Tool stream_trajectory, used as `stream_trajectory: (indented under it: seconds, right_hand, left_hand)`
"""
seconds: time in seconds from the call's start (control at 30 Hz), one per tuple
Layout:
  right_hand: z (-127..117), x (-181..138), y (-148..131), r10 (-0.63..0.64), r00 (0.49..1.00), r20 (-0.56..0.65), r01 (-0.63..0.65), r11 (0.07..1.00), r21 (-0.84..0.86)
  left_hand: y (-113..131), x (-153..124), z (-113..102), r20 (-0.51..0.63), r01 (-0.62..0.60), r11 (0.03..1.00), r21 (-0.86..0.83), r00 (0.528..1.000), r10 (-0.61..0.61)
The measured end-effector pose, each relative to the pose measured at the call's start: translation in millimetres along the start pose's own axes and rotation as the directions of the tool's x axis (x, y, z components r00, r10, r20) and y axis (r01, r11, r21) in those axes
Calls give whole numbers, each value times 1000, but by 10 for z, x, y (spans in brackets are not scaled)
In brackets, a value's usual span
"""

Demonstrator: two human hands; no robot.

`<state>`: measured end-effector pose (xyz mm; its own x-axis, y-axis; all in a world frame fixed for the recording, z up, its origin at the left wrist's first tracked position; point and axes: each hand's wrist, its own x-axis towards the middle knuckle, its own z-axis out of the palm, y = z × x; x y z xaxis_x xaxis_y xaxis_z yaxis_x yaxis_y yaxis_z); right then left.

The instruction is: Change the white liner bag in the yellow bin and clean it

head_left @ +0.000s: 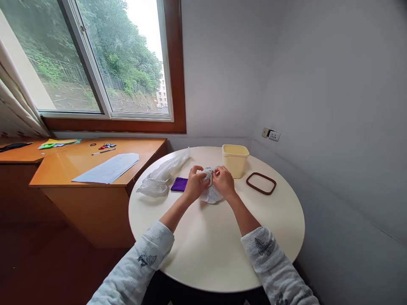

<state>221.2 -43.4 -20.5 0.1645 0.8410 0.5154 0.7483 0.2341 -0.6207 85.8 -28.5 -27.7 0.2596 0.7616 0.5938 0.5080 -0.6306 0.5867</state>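
Fingers of the left hand [194,183] and the right hand [224,181] pinch together on the gathered top of a small crumpled translucent white plastic bag [210,192], which rests near the middle of the round cream table [216,250], between the 2 hands. Whether the thin film is being knotted or pulled open cannot be told. Just left of the left hand lies a flat purple square cloth [179,184], and beyond it a larger clear plastic bag [160,178]. Behind the right hand stands an open pale yellow plastic container [235,160], with its brown-rimmed rectangular lid [261,183] flat on the table to the right. Likely risks: thin film tearing under opposed pulls, or the right hand's knuckles nudging the nearby light container.
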Motion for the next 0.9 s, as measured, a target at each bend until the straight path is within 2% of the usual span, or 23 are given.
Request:
stream_trajectory:
  seconds: [0.13,0.27,0.4,0.5,0.6,0.67,0.77,0.9]
  right_hand:
    - [8,35,98,63,998,30,-64,997,49]
    - [-47,40,128,112,988,108,-119,991,63]
    - [-88,45,161,191,963,190,-199,980,21]
    - [-55,35,217,208,967,144,-213,977,17]
    - [-8,7,261,180,978,106,-188,980,67]
    - [6,-12,272,161,981,105,-171,980,98]
    - [8,-27,277,150,981,124,-167,977,133]
    - [30,-22,310,126,980,152,-154,969,191]
  left_hand:
    - [32,-29,-2,-9,-21,999,-30,1000,21]
    - [98,-31,-17,42,6,966,-257,999,5]
    - [156,-15,-55,163,39,910,-413,986,32]
    - [165,12,-67,195,104,932,-347,980,-37]
    - [152,48,-67,164,181,962,-204,975,-149]
    - [141,69,-71,147,195,963,-188,975,-168]
    - [128,87,-88,129,196,914,-356,979,-160]
    - [91,71,-95,152,200,762,-615,979,-134]
